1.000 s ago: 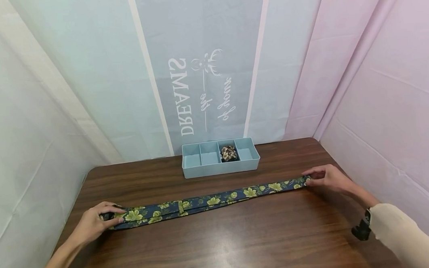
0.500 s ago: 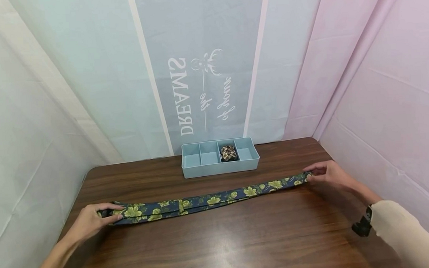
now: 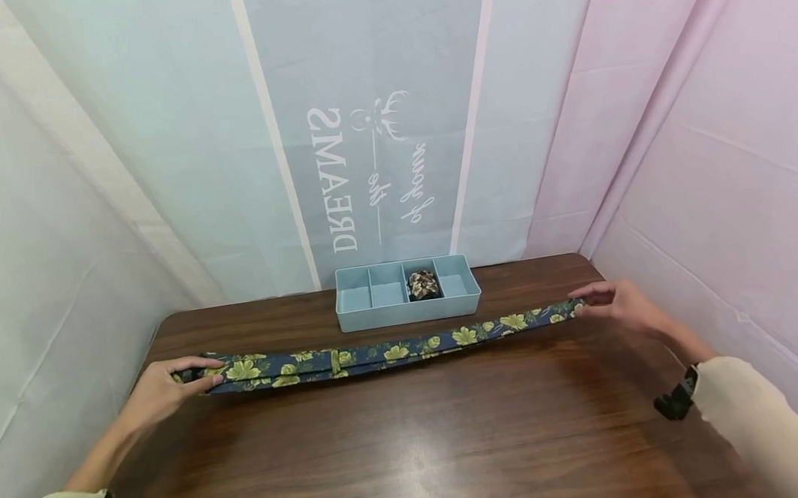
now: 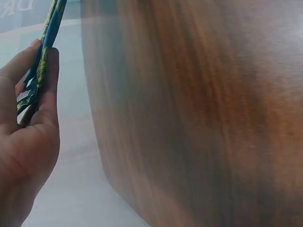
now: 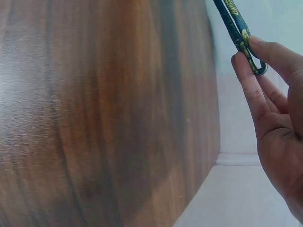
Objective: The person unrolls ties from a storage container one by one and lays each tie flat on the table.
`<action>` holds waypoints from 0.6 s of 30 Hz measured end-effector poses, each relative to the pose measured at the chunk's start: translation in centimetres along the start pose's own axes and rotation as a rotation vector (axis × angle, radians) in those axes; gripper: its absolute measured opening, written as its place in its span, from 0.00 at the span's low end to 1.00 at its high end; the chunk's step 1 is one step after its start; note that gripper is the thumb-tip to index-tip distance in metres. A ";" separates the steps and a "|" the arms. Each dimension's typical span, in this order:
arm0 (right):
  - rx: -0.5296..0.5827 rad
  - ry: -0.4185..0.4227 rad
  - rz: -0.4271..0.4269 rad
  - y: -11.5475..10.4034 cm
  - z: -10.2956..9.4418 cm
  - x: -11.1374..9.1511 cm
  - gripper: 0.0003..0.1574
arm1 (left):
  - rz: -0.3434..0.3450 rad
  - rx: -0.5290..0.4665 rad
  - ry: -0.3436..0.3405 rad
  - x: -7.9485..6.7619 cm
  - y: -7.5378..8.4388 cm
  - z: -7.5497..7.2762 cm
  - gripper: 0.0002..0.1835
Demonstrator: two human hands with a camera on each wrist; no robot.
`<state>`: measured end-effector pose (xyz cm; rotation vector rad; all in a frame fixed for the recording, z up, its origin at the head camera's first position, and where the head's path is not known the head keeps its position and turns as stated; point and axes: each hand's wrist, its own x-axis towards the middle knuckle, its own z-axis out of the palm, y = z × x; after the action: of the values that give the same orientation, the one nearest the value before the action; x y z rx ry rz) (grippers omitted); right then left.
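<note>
A navy necktie [image 3: 396,353] with yellow-green flowers stretches between the two hands, folded lengthwise in layers, its loop band showing left of the middle. The left hand [image 3: 162,388] pinches its wider end between thumb and fingers. At the narrower end, the right hand [image 3: 622,311] pinches a fold; in the right wrist view the tie [image 5: 236,28] doubles back in a small loop between thumb and fingertips. The left wrist view shows the layered tie [image 4: 41,71] between the left thumb and fingers. The strip sags slightly above the table.
A light blue tray [image 3: 409,314] with several compartments stands at the table's back edge. A rolled dark floral cloth [image 3: 423,284] sits in its third compartment from the left. The brown wooden table [image 3: 409,436] is enclosed by fabric walls [image 3: 727,187] at the back and sides.
Both hands have risen and moved slightly farther back with the necktie, and the right end has gone a little to the right. The tray and its rolled cloth stay put.
</note>
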<state>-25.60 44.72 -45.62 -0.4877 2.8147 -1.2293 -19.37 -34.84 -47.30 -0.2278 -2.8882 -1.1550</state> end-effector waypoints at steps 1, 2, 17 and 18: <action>0.008 0.003 0.005 -0.1 -0.2 0.0 0.25 | -0.003 0.001 0.002 0.2 0.0 -0.1 0.20; 0.013 0.007 0.008 -0.3 -0.3 0.1 0.25 | -0.007 -0.005 0.003 0.4 0.1 -0.1 0.20; -0.086 0.042 0.069 -0.8 -1.5 1.1 0.25 | 0.008 0.001 -0.018 3.4 0.9 -0.6 0.23; -0.088 0.049 0.078 -0.7 -1.5 1.1 0.25 | 0.006 -0.003 -0.023 3.5 0.8 -0.5 0.23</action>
<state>-26.64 44.97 -43.97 -0.3522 2.9084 -1.1228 -22.74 -34.14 -46.09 -0.2514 -2.9033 -1.1634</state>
